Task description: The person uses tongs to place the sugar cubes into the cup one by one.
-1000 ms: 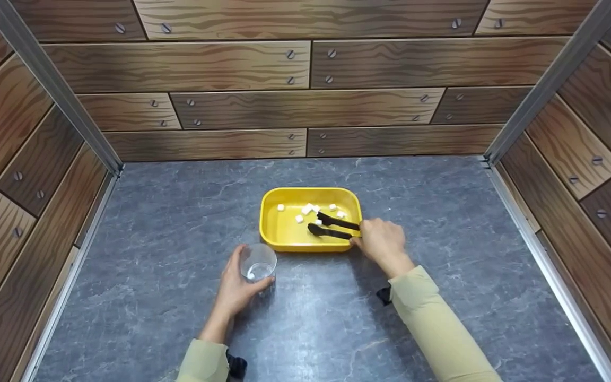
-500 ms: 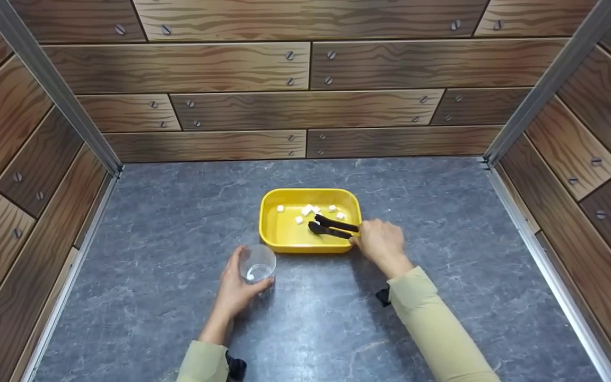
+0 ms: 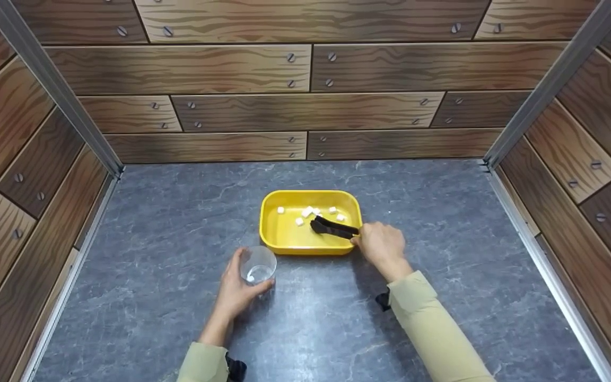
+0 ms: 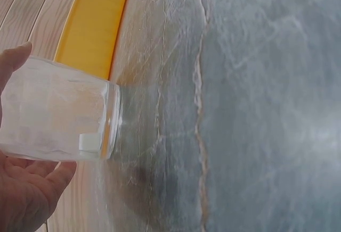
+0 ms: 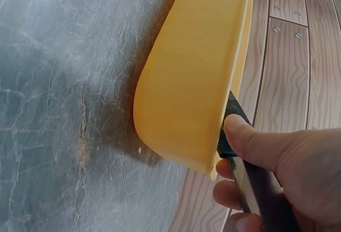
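With thumb and fingers curled round it, my left hand (image 3: 235,289) holds a clear plastic cup (image 3: 258,262) that stands on the floor. One white cube (image 4: 90,142) lies at the cup's bottom in the left wrist view. My right hand (image 3: 382,245) grips black tongs (image 3: 335,228) across the right rim of a yellow tray (image 3: 284,249). The tongs' tips are close together low inside the tray; whether a cube sits between them is hidden. Several white cubes (image 3: 307,212) lie scattered on the tray's bottom, mostly beyond the tips.
A grey marbled surface (image 3: 178,223) lies under everything. Wood-patterned panels (image 3: 305,111) wall it at the back and both sides, with metal strips (image 3: 565,307) along the edges. The cup stands just in front of the tray's left corner.
The tongs' arms have come together, their tips closing in low in the tray. The left hand and the cup have stayed in place.
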`<state>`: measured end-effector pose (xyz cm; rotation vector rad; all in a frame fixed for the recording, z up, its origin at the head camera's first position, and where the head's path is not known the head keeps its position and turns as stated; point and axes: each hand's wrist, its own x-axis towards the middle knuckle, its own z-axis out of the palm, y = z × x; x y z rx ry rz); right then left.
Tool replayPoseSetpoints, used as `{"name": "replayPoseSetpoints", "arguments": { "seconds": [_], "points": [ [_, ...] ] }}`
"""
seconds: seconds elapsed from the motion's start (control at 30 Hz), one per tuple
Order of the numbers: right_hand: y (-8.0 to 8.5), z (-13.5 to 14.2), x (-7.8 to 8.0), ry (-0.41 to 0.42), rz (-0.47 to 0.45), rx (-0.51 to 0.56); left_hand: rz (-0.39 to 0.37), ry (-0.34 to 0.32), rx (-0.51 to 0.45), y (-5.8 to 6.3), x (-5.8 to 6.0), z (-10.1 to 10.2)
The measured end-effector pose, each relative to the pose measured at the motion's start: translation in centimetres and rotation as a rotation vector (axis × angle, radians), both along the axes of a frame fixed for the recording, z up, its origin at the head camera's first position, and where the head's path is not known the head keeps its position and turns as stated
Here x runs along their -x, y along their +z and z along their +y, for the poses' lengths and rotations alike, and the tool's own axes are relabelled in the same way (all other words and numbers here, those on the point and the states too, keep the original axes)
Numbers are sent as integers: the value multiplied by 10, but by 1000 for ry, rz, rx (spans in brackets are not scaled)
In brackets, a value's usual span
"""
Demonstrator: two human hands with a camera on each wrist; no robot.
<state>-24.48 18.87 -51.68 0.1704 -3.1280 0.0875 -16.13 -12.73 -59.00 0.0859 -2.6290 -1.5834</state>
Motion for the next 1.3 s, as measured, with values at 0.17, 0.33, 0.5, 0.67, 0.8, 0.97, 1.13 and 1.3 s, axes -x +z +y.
{"name": "replayPoseSetpoints", "arguments": {
  "seconds": [0.17,0.33,0.5,0.67,0.8,0.97,1.13,1.3],
  "points": [
    [2,0,-2,-7,2,8,7,1,3,0,0,0],
    [3,1,-5,2,26,33,20,1,4,-1,-1,0],
    [4,3,-11,23,61,71,24,2,0,-1,-2,0],
    [9,5,-18,53,87,117,22,-1,-3,1,-2,-1],
    [15,7,-22,68,86,163,18,-3,-2,2,-2,-1],
    [21,7,-30,102,95,225,8,1,6,2,-3,-1],
    [27,3,-41,139,119,289,-7,8,3,3,-2,0],
    [32,-5,-49,187,144,329,-14,12,6,2,-2,0]
  ]
}}
